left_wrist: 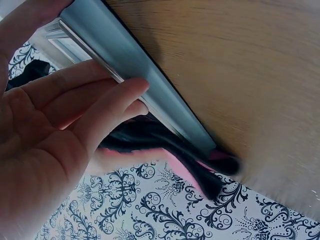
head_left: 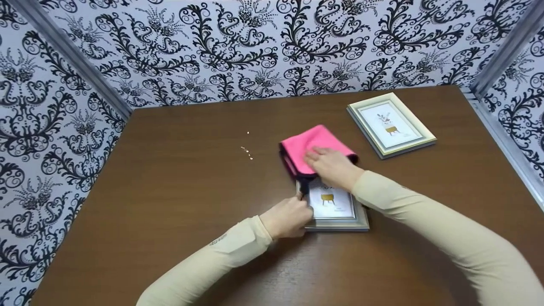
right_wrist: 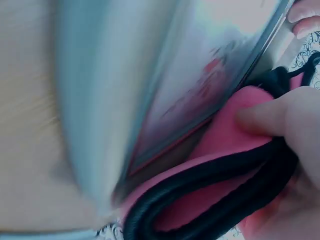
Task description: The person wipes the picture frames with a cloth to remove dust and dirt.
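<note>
Head view, pink cloth (head_left: 321, 140): folded, dark-edged, lying over the upper part of the near picture frame (head_left: 361, 219) and reaching past it. This looks like wiping, so turn a clean fold toward the picture.
Head view, right hand (head_left: 333, 168): fingers stretched out on the cloth; broad, even pressure should serve better than a fingertip jab.
Head view, left hand (head_left: 287, 216): curled on the frame's left side; bracing there should stop it sliding across the bench (head_left: 204, 191).
Head view, second frame (head_left: 392, 123): toward the back right, apart; strokes should end short of it.
Head view, pale specks (head_left: 247, 151): left of the cloth; dragging through them might carry grit onto the picture.
Left wrist view, grip: thumb on the outer side, fingers across the rim; holding edges only should avoid smudges.
Right wrist view, dark trim (right_wrist: 197, 192): looped loosely beside the rim, thumb on the pink; gather that slack. The other fingers' curl is hidden here.
</note>
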`<state>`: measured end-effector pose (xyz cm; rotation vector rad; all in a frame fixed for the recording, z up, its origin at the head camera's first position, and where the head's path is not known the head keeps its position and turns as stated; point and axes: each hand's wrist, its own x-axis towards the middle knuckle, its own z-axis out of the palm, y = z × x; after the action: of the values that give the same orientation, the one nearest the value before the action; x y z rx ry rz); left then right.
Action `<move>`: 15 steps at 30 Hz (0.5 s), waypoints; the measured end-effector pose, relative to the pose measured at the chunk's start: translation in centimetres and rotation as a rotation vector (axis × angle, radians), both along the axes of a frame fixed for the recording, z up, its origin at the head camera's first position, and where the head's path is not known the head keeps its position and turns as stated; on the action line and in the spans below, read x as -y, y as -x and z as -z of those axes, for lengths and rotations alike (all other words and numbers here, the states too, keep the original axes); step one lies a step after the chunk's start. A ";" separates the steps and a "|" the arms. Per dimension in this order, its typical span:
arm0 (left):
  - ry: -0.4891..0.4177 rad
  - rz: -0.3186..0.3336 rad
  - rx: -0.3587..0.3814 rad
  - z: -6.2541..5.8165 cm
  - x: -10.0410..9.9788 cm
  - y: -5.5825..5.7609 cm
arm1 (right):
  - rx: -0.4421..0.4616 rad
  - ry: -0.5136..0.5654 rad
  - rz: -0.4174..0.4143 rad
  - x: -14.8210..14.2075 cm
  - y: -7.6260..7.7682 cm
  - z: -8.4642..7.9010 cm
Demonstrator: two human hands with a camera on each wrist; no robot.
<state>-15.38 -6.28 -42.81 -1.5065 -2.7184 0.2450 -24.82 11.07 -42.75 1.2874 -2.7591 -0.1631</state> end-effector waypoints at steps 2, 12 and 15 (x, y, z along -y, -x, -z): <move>0.001 -0.009 0.023 -0.1 -0.1 0.0 | 0.055 0.033 -0.048 0.4 0.2 0.0; -0.005 0.012 -0.030 0.1 0.0 -0.1 | 0.023 0.045 -0.129 -3.8 1.0 0.4; -0.015 0.013 -0.024 0.1 0.1 -0.1 | 0.017 0.041 -0.050 -5.3 0.7 0.5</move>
<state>-15.29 -6.42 -42.89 -1.5073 -2.6848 0.2409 -25.52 16.36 -43.27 1.3526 -2.7260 -0.0912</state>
